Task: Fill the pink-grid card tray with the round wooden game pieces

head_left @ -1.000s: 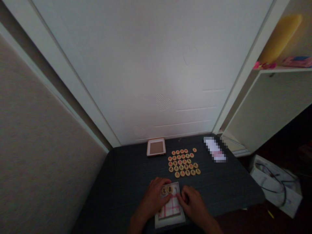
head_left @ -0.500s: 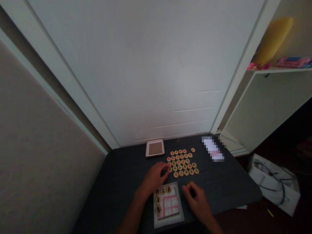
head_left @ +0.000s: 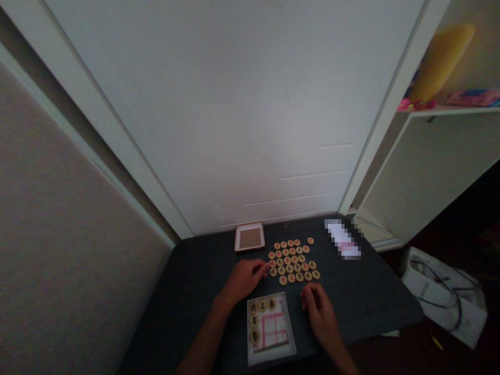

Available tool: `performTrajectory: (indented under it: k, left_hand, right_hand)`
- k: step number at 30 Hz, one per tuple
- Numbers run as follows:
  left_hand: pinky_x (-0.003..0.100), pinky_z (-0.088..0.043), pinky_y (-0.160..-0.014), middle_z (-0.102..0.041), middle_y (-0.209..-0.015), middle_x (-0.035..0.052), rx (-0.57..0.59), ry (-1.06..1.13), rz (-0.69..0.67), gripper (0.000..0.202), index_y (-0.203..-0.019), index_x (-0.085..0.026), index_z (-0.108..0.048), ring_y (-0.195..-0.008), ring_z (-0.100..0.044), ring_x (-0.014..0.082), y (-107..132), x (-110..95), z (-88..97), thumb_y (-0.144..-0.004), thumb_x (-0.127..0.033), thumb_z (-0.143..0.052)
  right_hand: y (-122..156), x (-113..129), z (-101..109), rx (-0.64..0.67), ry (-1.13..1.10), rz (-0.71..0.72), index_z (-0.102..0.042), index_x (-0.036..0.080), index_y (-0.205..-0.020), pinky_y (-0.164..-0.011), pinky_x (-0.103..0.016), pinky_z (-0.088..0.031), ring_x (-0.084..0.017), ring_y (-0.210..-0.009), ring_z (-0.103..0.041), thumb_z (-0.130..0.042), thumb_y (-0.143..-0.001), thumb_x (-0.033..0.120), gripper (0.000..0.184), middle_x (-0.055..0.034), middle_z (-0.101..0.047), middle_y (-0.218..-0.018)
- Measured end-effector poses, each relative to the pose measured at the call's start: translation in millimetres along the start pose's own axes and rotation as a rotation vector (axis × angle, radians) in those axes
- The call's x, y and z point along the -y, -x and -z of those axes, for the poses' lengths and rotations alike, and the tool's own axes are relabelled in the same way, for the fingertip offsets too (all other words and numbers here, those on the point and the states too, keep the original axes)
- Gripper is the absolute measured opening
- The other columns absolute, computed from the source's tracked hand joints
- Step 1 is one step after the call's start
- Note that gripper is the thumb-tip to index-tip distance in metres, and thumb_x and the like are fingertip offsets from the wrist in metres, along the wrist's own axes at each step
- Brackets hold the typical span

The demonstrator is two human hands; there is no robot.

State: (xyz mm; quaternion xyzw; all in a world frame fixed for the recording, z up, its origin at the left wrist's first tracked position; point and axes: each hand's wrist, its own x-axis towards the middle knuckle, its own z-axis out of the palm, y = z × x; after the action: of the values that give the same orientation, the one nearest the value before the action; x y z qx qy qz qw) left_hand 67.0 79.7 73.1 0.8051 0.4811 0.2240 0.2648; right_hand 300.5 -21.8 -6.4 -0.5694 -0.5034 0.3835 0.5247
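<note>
Several round wooden Chinese chess pieces (head_left: 290, 269) with red or black characters lie face up in rough rows on the dark table. My left hand (head_left: 247, 276) reaches to the left edge of these rows, fingers stretched out. Its fingertips are at a red-marked piece (head_left: 272, 263), with a black-marked piece (head_left: 273, 272) just below. My right hand (head_left: 319, 307) is closed, fingers curled, at the near side of the rows; anything inside is hidden. Between my forearms sits a shallow white box (head_left: 273, 359) with pink lines inside and several black-marked pieces (head_left: 262, 305) along its top and left sides.
A shallow box lid (head_left: 250, 238) lies at the back of the table (head_left: 187, 291), against a white panel (head_left: 234, 130). A pixelated item (head_left: 342, 238) is at the back right. On the floor to the right stands a white bag or box (head_left: 443, 297) with dark cords.
My left fingertips have drawn slightly left, uncovering more of the end pieces and the boxed pieces. My right hand has shifted right and slightly away from me, its fingers curling tighter.
</note>
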Motion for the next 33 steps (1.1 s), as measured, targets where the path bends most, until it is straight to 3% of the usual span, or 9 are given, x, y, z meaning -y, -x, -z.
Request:
performTrajectory:
  k: [5,12,19,28,33]
  left_hand:
    - [0.027,-0.05,-0.085,-0.077,-0.104,0.0017,-0.01,-0.009,-0.021,0.026,-0.105,-0.025,-0.072,-0.092,-0.07,0.0188,-4.7,-3.5,-4.8,-0.098,-0.04,-0.052]
    - [0.027,-0.049,-0.083,-0.078,-0.1,0.0016,0.029,-0.06,-0.076,0.026,-0.099,-0.025,-0.074,-0.092,-0.07,0.0199,-14.3,-7.8,-6.6,-0.099,-0.038,-0.051]
    - [0.026,-0.049,-0.086,-0.074,-0.112,0.0023,0.035,-0.109,-0.141,0.021,-0.11,-0.024,-0.069,-0.099,-0.068,0.018,-28.3,-16.5,-6.5,-0.099,-0.03,-0.052]
    - [0.03,-0.049,-0.088,-0.071,-0.11,0.0043,0.068,-0.212,-0.204,0.022,-0.114,-0.023,-0.066,-0.1,-0.066,0.0201,-53.0,-24.5,-3.2,-0.094,-0.027,-0.06]
    - [0.032,-0.049,-0.091,-0.07,-0.109,0.0054,0.095,-0.276,-0.219,0.019,-0.11,-0.023,-0.067,-0.104,-0.063,0.0219,-75.3,-28.5,-2.5,-0.091,-0.026,-0.064]
  right_hand:
    - [-0.9,1.4,-0.2,-0.024,-0.047,-0.019,-0.064,0.021,-0.098,-0.067,-0.026,-0.05,-0.018,-0.071,-0.061,-0.06,-0.09,0.057,0.037,-0.002,-0.065,-0.081]
    - [-2.3,1.5,1.5,0.002,-0.051,-0.03,-0.065,0.02,-0.085,-0.067,-0.026,-0.049,-0.019,-0.072,-0.063,-0.065,-0.087,0.057,0.037,-0.0017,-0.066,-0.077]
    - [-1.2,0.9,2.7,0.016,-0.004,-0.045,-0.063,0.021,-0.076,-0.057,-0.024,-0.044,-0.016,-0.061,-0.055,-0.055,-0.093,0.058,0.042,0.0023,-0.056,-0.064]
    - [1.3,3.1,2.1,-0.076,-0.062,-0.049,-0.066,0.021,-0.097,-0.057,-0.025,-0.048,-0.017,-0.061,-0.06,-0.056,-0.092,0.058,0.039,0.0011,-0.061,-0.067]
    - [-6.4,1.2,23.7,-0.117,0.09,0.031,-0.068,0.021,-0.099,-0.07,-0.028,-0.053,-0.021,-0.077,-0.068,-0.056,-0.094,0.053,0.035,-0.0045,-0.071,-0.084]
